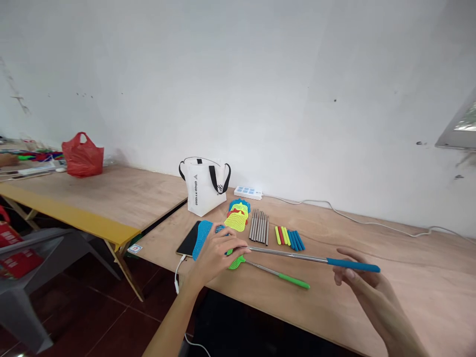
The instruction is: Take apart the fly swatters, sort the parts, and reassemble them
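Observation:
My left hand (219, 248) is closed around the neck of a blue fly swatter, just where its perforated blue head (201, 238) meets the metal rod (286, 254). The rod points right and ends in a blue grip (353, 265). Around that grip my right hand (366, 282) is loosely curled, thumb at its lower edge and fingers behind. Below the rod, a green fly swatter (277, 272) lies on the table, its head partly hidden by my left hand. A dark phone (188, 241) with a white cable lies beside the blue head.
Loose swatter heads (237, 220), metal rods (259, 227) and coloured grips (290, 238) lie grouped on the wooden table (416, 277). Behind them stand a white tote bag (204, 193) and a power strip (248, 192). A red plastic bag (84, 158) sits on the left table.

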The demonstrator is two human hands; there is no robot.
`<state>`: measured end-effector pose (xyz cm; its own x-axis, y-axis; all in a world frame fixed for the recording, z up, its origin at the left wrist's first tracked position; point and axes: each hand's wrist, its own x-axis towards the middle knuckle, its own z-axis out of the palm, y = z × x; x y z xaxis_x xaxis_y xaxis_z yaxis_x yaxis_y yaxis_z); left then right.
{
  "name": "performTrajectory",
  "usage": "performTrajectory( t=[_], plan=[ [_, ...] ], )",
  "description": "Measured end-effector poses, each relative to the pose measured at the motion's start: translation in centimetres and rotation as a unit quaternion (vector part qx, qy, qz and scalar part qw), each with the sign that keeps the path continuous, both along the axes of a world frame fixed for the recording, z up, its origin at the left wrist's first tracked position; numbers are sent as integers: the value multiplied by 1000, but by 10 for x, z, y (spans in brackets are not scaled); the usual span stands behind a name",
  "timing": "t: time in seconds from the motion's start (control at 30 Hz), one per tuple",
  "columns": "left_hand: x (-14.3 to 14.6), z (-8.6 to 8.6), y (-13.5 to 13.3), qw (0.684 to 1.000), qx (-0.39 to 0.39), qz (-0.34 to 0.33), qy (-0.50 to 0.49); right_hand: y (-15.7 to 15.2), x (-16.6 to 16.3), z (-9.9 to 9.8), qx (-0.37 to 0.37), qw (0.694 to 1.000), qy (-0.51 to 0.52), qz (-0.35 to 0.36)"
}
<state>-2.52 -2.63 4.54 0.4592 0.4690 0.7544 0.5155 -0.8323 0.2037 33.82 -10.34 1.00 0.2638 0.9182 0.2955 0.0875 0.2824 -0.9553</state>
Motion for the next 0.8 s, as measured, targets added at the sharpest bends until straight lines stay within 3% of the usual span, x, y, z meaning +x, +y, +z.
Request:
performTrajectory(
  t=[0.13,0.47,0.63,0.8],
  plan=[
    [7,-3,-2,1000,2,-16,6,10,-27,-15,21,997,48,58],
    [22,-12,-2,1000,22,-4,-4,20,-59,-24,68,981,182,-7],
    [31,-15,-6,1000,13,-12,-21,17,-79,-31,49,978,204,-14],
    [43,-22,-12,1000,12,-19,8,12,-112,-40,10,984,175,30]
  ],
)
